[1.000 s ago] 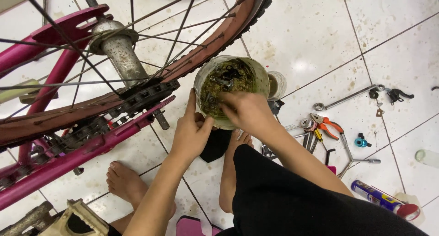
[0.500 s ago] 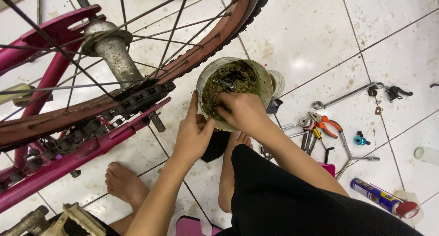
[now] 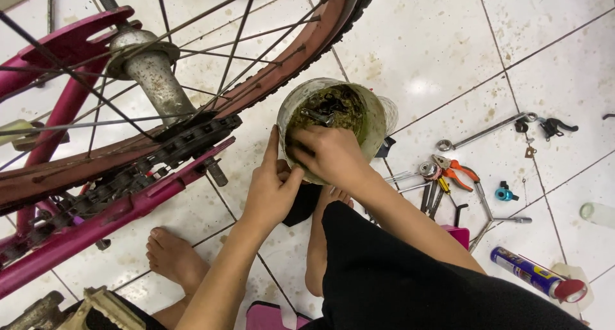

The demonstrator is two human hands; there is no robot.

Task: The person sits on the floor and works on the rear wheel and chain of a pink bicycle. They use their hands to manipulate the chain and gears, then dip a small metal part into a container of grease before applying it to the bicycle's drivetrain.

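Both hands [image 3: 301, 170] on grimy, maybe greasy, tub [image 3: 371, 122].

Glossy, stained ceramic tiles [image 3: 448, 42] are seen. The tub [image 3: 375, 122] is translucent plastic, smeared with greasy grime. The hub [image 3: 150, 74] is dull, corroded metal; the frame [image 3: 96, 224] is painted glossy pink; the spanner [image 3: 483, 131] is polished steel.
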